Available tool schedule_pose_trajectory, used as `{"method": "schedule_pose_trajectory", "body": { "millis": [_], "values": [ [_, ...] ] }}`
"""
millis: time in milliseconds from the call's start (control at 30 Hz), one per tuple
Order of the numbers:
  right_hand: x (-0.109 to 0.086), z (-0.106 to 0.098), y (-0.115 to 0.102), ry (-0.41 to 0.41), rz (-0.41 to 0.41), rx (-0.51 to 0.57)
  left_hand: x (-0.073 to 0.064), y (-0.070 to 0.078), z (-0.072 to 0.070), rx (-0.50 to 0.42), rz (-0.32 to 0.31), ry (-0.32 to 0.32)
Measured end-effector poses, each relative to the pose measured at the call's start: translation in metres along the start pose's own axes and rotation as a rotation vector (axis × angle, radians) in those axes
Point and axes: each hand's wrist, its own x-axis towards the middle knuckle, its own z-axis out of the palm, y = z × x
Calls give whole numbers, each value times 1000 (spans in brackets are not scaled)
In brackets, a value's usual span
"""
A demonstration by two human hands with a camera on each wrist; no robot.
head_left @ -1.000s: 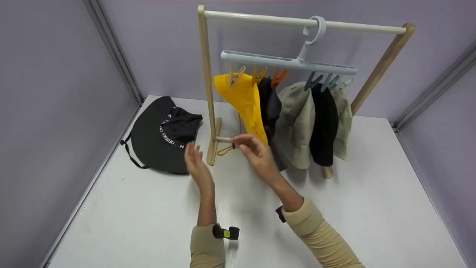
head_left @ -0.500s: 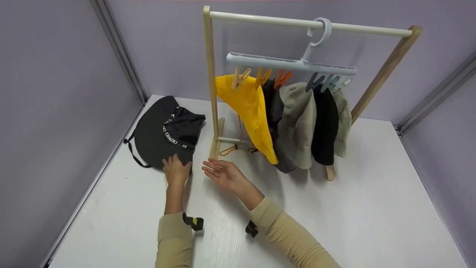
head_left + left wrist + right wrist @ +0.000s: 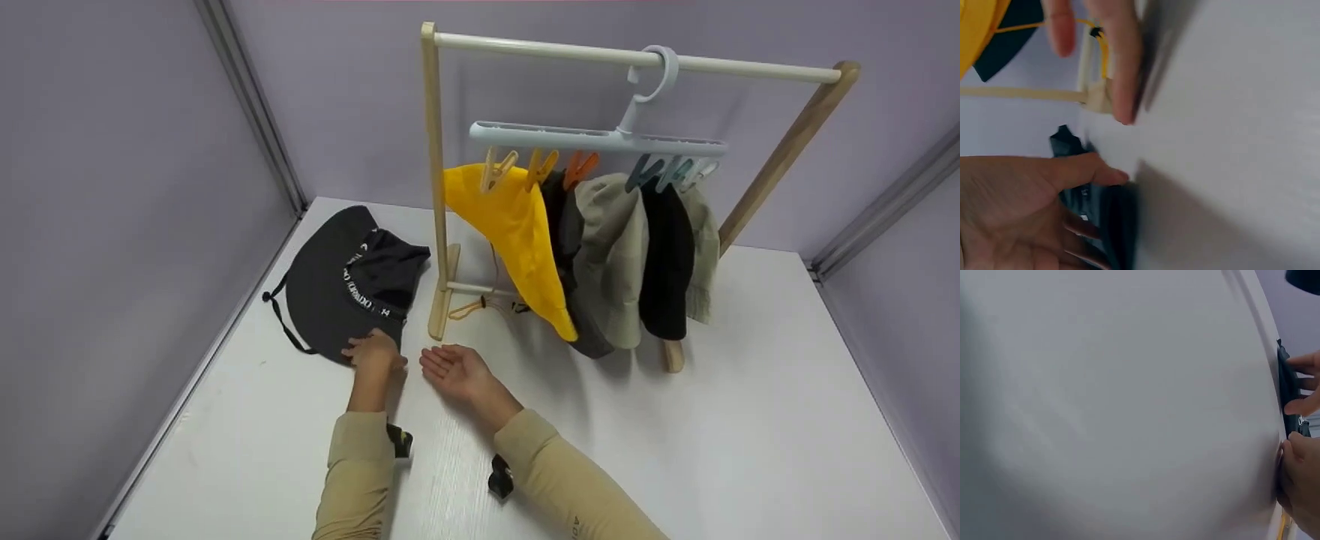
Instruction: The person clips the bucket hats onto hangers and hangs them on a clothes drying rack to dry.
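A black wide-brimmed hat [image 3: 322, 285] with white lettering lies at the left of the white table, its cord loose beside it. My left hand [image 3: 375, 351] is at the near edge of its brim. The fingers are spread over the brim and the thumb is apart from them at the edge; the left wrist view shows the thumb beside the dark brim [image 3: 1120, 225]. Whether it pinches the fabric is hard to see. My right hand [image 3: 457, 373] is low over the table, to the right of the hat, with relaxed fingers and nothing in them.
Behind the hands stands a wooden rack with a white rod [image 3: 540, 50]. From it hangs a pale blue hanger [image 3: 555, 136] with coloured clips holding several hats, a yellow hat [image 3: 517, 225] leftmost. A rack foot [image 3: 444, 300] stands near the black hat. Walls enclose the table.
My left hand has moved left and down to the black hat's brim. The right hand has come away from the yellow hat, down and left, to the table.
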Motion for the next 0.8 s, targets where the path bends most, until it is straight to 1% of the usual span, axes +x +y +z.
{"method": "schedule_pose_trajectory", "body": {
  "millis": [100,167,233,300,400,533,600,633,733,800],
  "values": [
    [-4,-3,0,-21,36,-86,-15,6,1,-10,41,-37],
    [-7,-2,0,-31,57,-173,-25,9,4,-35,74,-43],
    [-10,-1,2,-38,77,-231,-36,13,8,-80,105,-32],
    [-12,-1,4,-42,93,-278,-47,14,13,-130,132,-18],
    [-16,0,8,-73,128,-303,-63,16,22,-188,170,24],
    [-19,0,13,-108,148,-361,-81,17,31,-212,227,94],
    [-21,-1,14,-119,157,-405,-88,18,35,-223,253,117],
    [-22,-1,14,-124,161,-428,-92,19,36,-237,259,123],
    [-26,-3,15,-143,169,-496,-101,18,43,-288,256,110],
    [-30,-4,15,-141,134,-602,-107,16,47,-327,245,103]
  ]
}}
